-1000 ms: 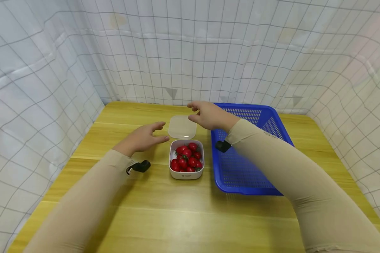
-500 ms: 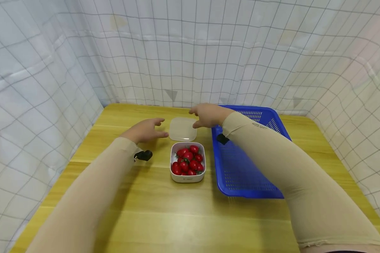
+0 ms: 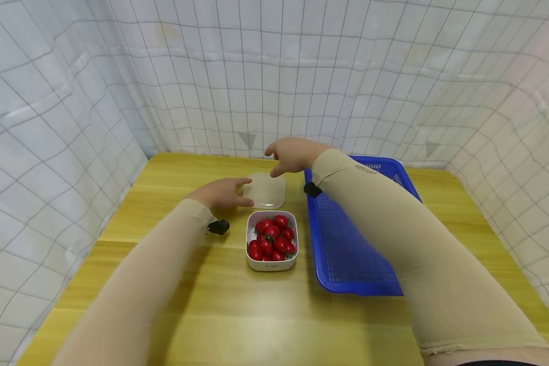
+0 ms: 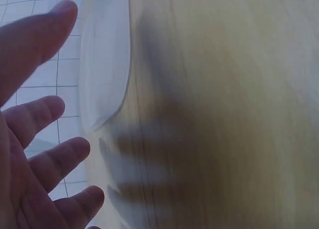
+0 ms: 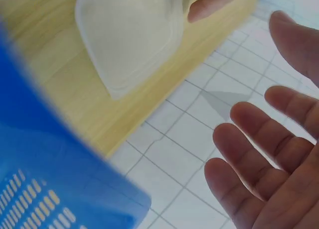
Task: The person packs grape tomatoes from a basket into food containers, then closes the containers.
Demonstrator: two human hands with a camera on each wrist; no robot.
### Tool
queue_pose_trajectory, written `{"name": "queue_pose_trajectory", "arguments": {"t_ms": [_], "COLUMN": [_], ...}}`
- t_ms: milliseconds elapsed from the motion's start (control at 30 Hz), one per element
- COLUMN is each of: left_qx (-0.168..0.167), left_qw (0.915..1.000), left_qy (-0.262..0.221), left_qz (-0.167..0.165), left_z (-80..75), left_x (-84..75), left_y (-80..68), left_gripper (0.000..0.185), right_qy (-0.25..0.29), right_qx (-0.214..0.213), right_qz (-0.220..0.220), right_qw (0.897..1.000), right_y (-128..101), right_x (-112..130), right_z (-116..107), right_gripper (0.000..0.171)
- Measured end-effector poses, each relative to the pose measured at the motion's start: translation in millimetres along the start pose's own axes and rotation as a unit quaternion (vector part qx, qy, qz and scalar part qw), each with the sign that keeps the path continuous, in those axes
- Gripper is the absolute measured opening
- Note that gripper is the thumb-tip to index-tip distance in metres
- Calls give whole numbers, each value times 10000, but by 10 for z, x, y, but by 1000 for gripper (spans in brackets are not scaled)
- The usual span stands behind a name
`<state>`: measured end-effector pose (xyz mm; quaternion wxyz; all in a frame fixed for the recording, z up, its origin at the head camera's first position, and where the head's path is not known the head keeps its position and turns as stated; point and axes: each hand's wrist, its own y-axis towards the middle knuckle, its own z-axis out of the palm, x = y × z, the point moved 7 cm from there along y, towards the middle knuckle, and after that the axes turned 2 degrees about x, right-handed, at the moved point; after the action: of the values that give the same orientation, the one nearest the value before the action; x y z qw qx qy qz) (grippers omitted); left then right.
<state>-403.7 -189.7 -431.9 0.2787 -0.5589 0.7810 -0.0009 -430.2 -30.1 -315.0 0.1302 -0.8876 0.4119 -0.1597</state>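
Head view, backdrop: white grid-lined cloth (image 3: 274, 76) hangs round three sides of a yellow wooden bench (image 3: 238, 315)
Head view, lid: a translucent plastic lid (image 3: 266, 190) lies flat on the bench, just behind a white container (image 3: 272, 263) filled with red cherry tomatoes (image 3: 272, 236)
Head view, basket: a blue slotted basket (image 3: 347, 254) sits just right of the container
Head view, left hand (image 3: 221, 193): palm down, low over the bench, fingertips at the lid's left edge; grip apart, fingers straight, holding nothing
Head view, right hand (image 3: 290, 154): raised above the lid's far right corner, fingers loosely bent, grip apart, clear of the lid
Head view, sleeves: both arms wear beige sleeves, each with a small black device at the wrist
Left wrist view: left hand (image 4: 35, 154) spread with straight fingers; the lid (image 4: 104, 64) shows edge-on just beside the fingertips, whether touching I cannot tell; blurred bench (image 4: 224, 109) fills the rest
Right wrist view: right hand (image 5: 269, 159) spread and empty; the lid (image 5: 132, 37) lies on the bench (image 5: 60, 99) beyond it, a left fingertip (image 5: 212, 2) at its edge; the basket rim (image 5: 55, 179) is blurred in front
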Motion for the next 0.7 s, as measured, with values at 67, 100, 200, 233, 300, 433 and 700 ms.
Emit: {"name": "queue_pose_trajectory", "arguments": {"t_ms": [67,100,200,233,300,433,700], "left_qx": [93,131,211,210,185,126,-23], "left_qw": [9999,9998,9991,9988,9985,9984,9972], "left_qy": [88,146,354,437,518,531,701], "left_qz": [-2,-5,-84,-86,-78,-134,-251], "left_z": [34,48,90,104,122,126,77], "left_x": [-19,-35,-52,-54,-43,16,63], "left_y": [14,17,17,19,12,-16,-73], "left_gripper": [85,85,84,83,82,81,74], "right_qy": [-72,-97,-197,-226,-353,-575,-823], "right_qx": [110,163,397,482,647,931,1105], "right_qz": [-35,-39,50,109,231,419,529], "right_qw": [9999,9998,9990,9985,9970,9931,9891], "right_y": [88,138,268,300,360,432,570], "right_x": [36,45,60,50,26,-14,-63], "right_z": [17,30,74,94,135,218,363], "right_gripper": [68,67,65,65,65,66,70]}}
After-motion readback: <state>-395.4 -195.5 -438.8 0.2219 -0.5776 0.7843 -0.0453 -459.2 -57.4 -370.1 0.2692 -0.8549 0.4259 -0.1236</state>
